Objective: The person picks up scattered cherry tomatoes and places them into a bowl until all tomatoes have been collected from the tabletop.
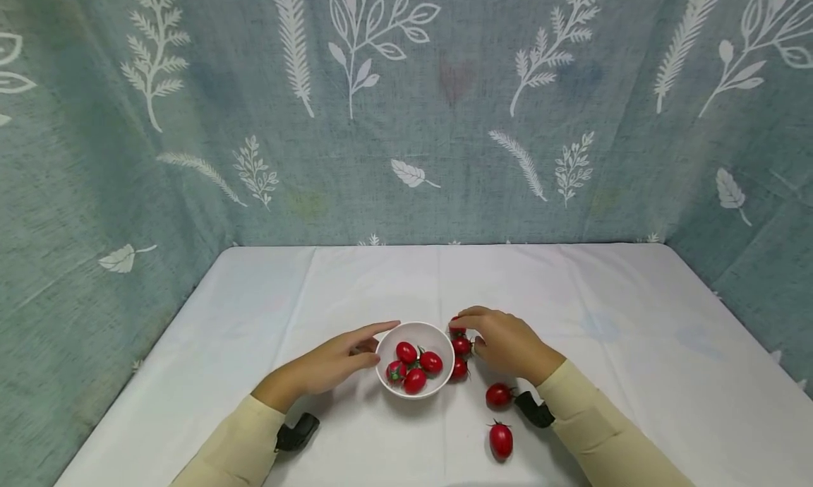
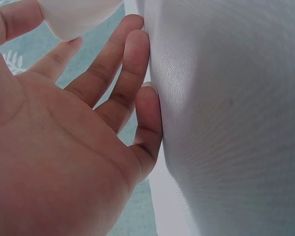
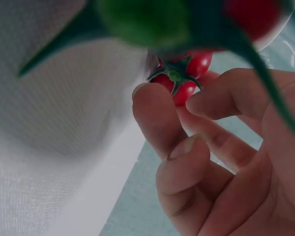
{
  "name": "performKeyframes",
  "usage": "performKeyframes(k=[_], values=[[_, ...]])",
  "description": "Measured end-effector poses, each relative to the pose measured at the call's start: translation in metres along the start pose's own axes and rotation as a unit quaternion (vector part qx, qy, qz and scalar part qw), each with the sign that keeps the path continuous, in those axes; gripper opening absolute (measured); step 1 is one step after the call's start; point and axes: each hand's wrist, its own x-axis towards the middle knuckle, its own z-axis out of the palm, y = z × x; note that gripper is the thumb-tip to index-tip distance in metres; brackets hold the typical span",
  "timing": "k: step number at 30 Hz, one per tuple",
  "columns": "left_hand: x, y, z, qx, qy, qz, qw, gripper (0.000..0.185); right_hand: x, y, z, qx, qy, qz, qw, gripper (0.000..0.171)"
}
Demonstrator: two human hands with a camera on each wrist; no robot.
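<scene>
Head view: the left hand [image 1: 330, 365], fingers straight, rests against the round white ceramic bowl [image 1: 384, 374] at its 9 o'clock. The right hand [image 1: 504, 342] at the bowl's 3 o'clock pinches a small red cherry tomato [image 1: 455, 326] on the white-clothed desk [image 1: 635, 332].

Left wrist view: relaxed fingers [image 2: 132, 54] lie on cloth.

Right wrist view: thumb and fingertips [image 3: 155, 110] close on the tomato, stem facing the camera.

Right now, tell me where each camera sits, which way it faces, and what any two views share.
Head: worn high, looking forward and down at the white bowl, cherry tomatoes, left hand, right hand and both sleeves.
Left wrist: under the palm, looking along straight fingers toward the bowl's wall.
Right wrist: under the palm, looking at fingers pinching a tomato.
Shared: head and left wrist views both show the bowl.
</scene>
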Motion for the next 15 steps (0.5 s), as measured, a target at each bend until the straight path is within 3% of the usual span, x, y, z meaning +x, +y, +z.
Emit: performKeyframes(k=[6, 15], values=[[-0.0028, -0.0022, 0.0035, -0.003, -0.002, -0.005, 1.0000, 0.055, -0.0015, -0.0031, 0.0019, -0.004, -0.003, 0.032, 0.999, 0.041], [0.0013, 0.0001, 0.0001, 0.005, 0.002, -0.005, 1.0000, 0.054, 0.0000, -0.0001, -0.0021, -0.015, 0.013, 0.046, 0.999, 0.037]])
